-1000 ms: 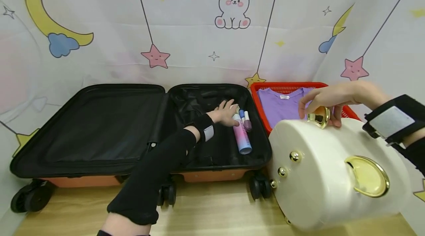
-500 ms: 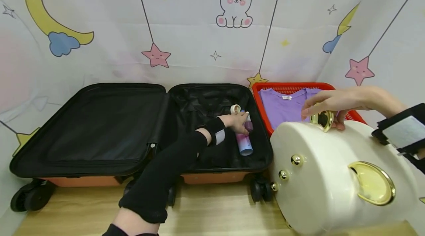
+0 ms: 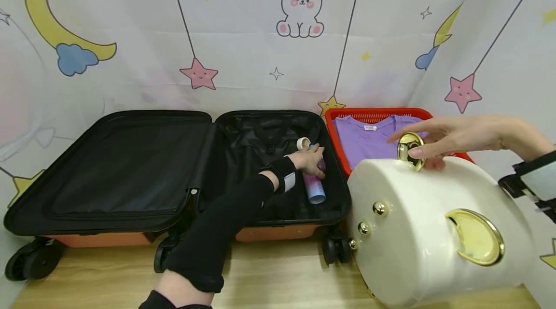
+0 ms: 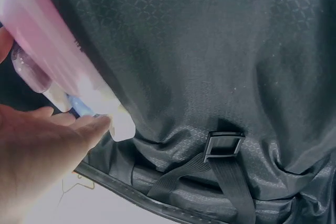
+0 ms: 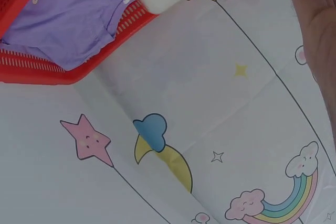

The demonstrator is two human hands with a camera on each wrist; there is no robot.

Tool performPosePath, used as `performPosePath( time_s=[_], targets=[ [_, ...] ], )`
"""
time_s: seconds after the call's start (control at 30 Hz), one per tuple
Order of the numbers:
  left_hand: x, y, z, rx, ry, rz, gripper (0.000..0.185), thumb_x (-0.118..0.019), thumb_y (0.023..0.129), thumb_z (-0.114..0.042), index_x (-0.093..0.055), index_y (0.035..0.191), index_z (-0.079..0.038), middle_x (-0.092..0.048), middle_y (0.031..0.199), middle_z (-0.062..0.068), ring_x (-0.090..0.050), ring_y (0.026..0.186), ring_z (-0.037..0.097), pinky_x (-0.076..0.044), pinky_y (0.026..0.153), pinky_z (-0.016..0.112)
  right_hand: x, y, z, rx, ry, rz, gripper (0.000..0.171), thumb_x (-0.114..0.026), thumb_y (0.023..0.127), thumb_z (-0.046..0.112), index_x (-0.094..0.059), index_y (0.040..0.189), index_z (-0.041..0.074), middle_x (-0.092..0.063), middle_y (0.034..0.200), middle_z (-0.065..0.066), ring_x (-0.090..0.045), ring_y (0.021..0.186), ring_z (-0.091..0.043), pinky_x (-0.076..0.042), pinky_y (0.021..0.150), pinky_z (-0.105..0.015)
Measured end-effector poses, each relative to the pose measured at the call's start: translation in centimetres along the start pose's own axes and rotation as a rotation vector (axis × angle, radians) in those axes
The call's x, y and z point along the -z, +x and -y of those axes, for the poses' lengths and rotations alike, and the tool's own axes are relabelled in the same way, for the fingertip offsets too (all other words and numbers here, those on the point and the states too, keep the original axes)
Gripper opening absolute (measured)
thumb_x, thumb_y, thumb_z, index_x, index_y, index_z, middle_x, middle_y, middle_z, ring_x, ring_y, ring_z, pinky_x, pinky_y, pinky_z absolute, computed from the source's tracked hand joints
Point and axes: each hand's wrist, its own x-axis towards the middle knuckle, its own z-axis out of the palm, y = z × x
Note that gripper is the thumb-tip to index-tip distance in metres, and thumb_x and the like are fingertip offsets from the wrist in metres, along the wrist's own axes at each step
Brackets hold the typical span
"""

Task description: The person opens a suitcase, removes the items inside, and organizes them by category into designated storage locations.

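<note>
My left hand (image 3: 309, 160) lies over several bottles in the right half of an open black suitcase (image 3: 278, 210). A pink-to-blue cylindrical can (image 3: 314, 189) sticks out below it. The left wrist view shows fairly straight fingers against a small purple bottle (image 4: 31, 69) with a white cap and a blue piece (image 4: 80, 106). A cream round piece (image 3: 303, 143) lies just beyond the fingers. At the right, my right hand (image 3: 460, 137) holds the gold knob (image 3: 410, 149) of a tilted cream case (image 3: 391, 246), thumb on its near side.
Behind the cream case stands a red basket (image 3: 369, 116) holding a purple shirt (image 3: 358, 142). The suitcase's other half (image 3: 126, 164) lies open at the left. Black wheels (image 3: 334, 246) stick out towards the pale wood floor (image 3: 278, 275). A patterned cloth (image 3: 243, 34) hangs behind.
The left hand has shifted right and down onto the small bottles, uncovering the cream round piece. The right hand stays at the knob, its thumb now turned to the near side.
</note>
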Motion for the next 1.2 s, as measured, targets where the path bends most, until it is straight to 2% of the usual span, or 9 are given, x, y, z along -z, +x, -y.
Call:
performPosePath(
  time_s=[0.13,0.2,0.4,0.57,0.8,1.0,1.1,1.2],
  targets=[
    [-0.4,0.0,0.2,0.011,-0.023,-0.033,0.088,-0.067,0.094,-0.037,-0.018,0.161,-0.006,-0.014,0.170,0.014,-0.017,0.156,0.037,-0.026,0.124,0.054,0.1,0.1,-0.3,0.046,-0.004,0.014,0.056,-0.056,0.103,0.024,-0.034,0.154,0.026,-0.067,0.092,-0.010,-0.068,0.087,-0.026,-0.052,0.081,-0.031],
    [-0.5,0.1,0.3,0.012,-0.016,-0.040,0.088,-0.067,0.094,-0.038,-0.019,0.161,-0.006,-0.017,0.170,0.013,-0.019,0.156,0.036,-0.026,0.124,0.052,0.2,0.1,-0.3,0.055,-0.007,0.021,0.055,-0.057,0.102,0.023,-0.034,0.153,0.023,-0.067,0.095,-0.010,-0.068,0.089,-0.025,-0.052,0.081,-0.030],
    [-0.5,0.3,0.2,0.028,0.042,-0.096,0.089,-0.073,0.089,-0.044,-0.028,0.158,-0.009,-0.033,0.161,0.011,-0.033,0.149,0.031,-0.035,0.119,0.045,0.1,-0.1,0.0,0.057,0.019,0.045,0.042,-0.058,0.102,0.022,-0.042,0.141,0.022,-0.068,0.093,-0.011,-0.068,0.091,-0.028,-0.052,0.082,-0.032],
    [-0.6,0.2,0.3,0.014,0.027,-0.142,0.090,-0.077,0.085,-0.045,-0.035,0.155,-0.009,-0.039,0.151,0.014,-0.043,0.137,0.028,-0.045,0.109,0.043,-0.1,-0.1,0.0,0.056,0.027,0.043,0.041,-0.058,0.102,0.022,-0.043,0.139,0.022,-0.067,0.092,-0.010,-0.067,0.091,-0.028,-0.052,0.082,-0.033],
    [-0.4,-0.2,0.9,-0.005,-0.055,-0.195,0.093,-0.082,0.078,-0.045,-0.040,0.153,-0.008,-0.039,0.147,0.020,-0.049,0.128,0.029,-0.050,0.104,0.042,0.1,-0.1,-0.2,0.047,0.005,0.020,0.041,-0.059,0.101,0.024,-0.042,0.139,0.023,-0.067,0.094,-0.010,-0.067,0.091,-0.025,-0.051,0.082,-0.032],
    [-0.1,-0.7,1.5,-0.034,-0.159,-0.225,0.071,-0.084,0.075,-0.038,-0.059,0.133,-0.004,-0.040,0.137,0.020,-0.056,0.113,0.030,-0.052,0.098,0.038,0.3,0.0,-0.1,0.061,0.001,0.028,0.038,-0.058,0.102,0.023,-0.042,0.137,0.022,-0.065,0.093,-0.010,-0.066,0.091,-0.026,-0.051,0.080,-0.033],
    [0.0,-1.0,1.7,-0.048,-0.216,-0.251,0.060,-0.083,0.075,-0.033,-0.066,0.123,-0.003,-0.046,0.136,0.021,-0.051,0.119,0.032,-0.050,0.101,0.037,0.3,0.1,-0.1,0.054,0.007,0.029,0.037,-0.058,0.102,0.023,-0.044,0.136,0.023,-0.064,0.094,-0.010,-0.065,0.091,-0.026,-0.051,0.081,-0.034],
    [0.1,-1.3,1.9,-0.077,-0.301,-0.243,0.059,-0.083,0.075,-0.026,-0.066,0.125,0.000,-0.054,0.135,0.021,-0.046,0.124,0.030,-0.047,0.105,0.034,0.3,0.0,-0.2,0.043,0.018,0.033,0.037,-0.058,0.102,0.023,-0.044,0.136,0.023,-0.064,0.098,-0.011,-0.066,0.092,-0.027,-0.051,0.081,-0.034]
  ],
)
